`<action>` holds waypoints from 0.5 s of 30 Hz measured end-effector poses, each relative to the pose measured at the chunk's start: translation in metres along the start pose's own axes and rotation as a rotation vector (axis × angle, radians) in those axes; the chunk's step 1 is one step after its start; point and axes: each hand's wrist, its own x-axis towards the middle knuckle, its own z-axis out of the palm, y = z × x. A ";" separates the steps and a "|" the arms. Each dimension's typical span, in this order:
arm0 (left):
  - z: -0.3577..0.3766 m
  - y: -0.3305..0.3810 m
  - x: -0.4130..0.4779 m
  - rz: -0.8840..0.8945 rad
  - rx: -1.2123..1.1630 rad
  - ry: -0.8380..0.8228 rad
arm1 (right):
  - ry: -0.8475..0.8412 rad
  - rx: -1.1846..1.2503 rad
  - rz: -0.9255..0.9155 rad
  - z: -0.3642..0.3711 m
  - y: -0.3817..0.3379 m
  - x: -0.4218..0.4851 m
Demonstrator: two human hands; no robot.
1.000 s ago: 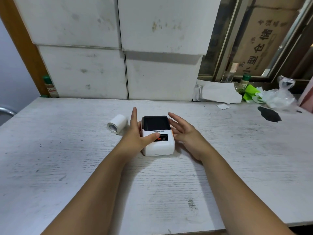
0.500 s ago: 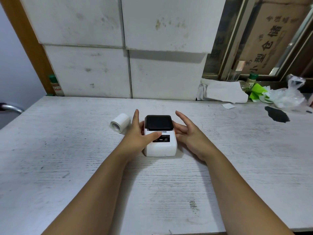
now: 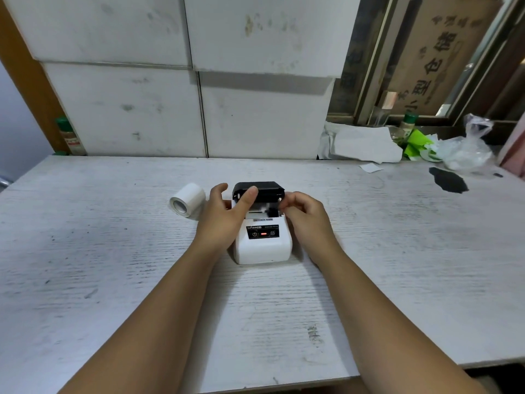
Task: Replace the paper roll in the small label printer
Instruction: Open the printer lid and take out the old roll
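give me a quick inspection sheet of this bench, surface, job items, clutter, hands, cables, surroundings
surface: white table, scuffed, dark stain far right
job's things: label printer with black lid raised, red light lit; paper roll lying on its side to its left
clutter: crumpled paper, green scraps, plastic bag, bottle at back right
grippers: left hand thumb on lid; right hand at printer's right side
cables: nothing seen
surroundings: white panels, cardboard box, window frame

Light: even, soft daylight, fairly bright across the white table (image 3: 113, 280).
Shadows: faint, short ones beneath both forearms and beside the printer (image 3: 262, 245).
Glare: none noticeable.
Focus: centre sharp; upper right of the frame slightly soft.
Distortion: wide-angle bending, wall panels (image 3: 127, 109) lean at the edges.
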 end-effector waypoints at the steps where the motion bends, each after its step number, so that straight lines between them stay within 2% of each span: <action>1: 0.001 0.000 0.000 -0.001 -0.011 0.009 | 0.007 0.015 -0.003 0.001 0.000 0.000; 8: 0.006 0.002 0.000 0.021 -0.030 0.083 | -0.057 0.007 -0.089 0.006 -0.002 -0.001; 15: 0.005 0.001 0.005 0.023 -0.001 0.092 | -0.101 0.023 -0.059 0.008 0.000 0.002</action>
